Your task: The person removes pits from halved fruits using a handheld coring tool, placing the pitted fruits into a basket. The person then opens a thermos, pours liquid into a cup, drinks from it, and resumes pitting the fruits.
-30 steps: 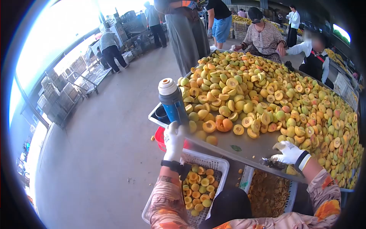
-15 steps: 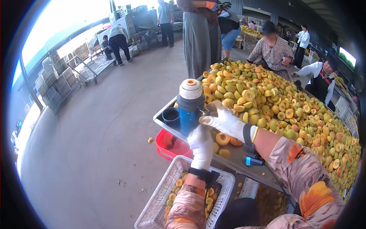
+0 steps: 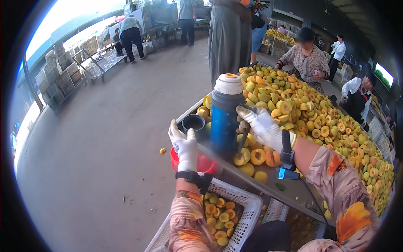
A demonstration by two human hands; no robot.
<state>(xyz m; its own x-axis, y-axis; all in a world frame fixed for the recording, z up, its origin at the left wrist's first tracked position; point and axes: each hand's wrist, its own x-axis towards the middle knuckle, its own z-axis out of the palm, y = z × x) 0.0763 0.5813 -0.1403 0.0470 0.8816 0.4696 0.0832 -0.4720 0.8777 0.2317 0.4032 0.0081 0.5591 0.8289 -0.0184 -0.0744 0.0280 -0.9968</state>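
A blue thermos flask [image 3: 223, 126] with a white stopper stands upright at the corner of the metal table [image 3: 268, 189]. My right hand [image 3: 263, 128], in a white glove, has its fingers closed around the flask's dark handle. My left hand [image 3: 184, 147], also gloved, is raised just in front of a dark cup [image 3: 194, 122], fingers and thumb apart, with nothing in it. Halved yellow-green fruit, perhaps apricots or peaches [image 3: 302, 109], lies heaped on the table beside the flask.
Below the table edge are a red basin [image 3: 203, 163] and a white plastic basket [image 3: 248, 216] with fruit halves in it. One person stands beyond the flask [image 3: 231, 42]; another works across the heap [image 3: 304, 61]. A cart [image 3: 90, 69] stands by stacked crates further left.
My left hand has moved left from the flask's base toward the cup and opened. My right hand has closed on the flask's handle. The view has shifted slightly.
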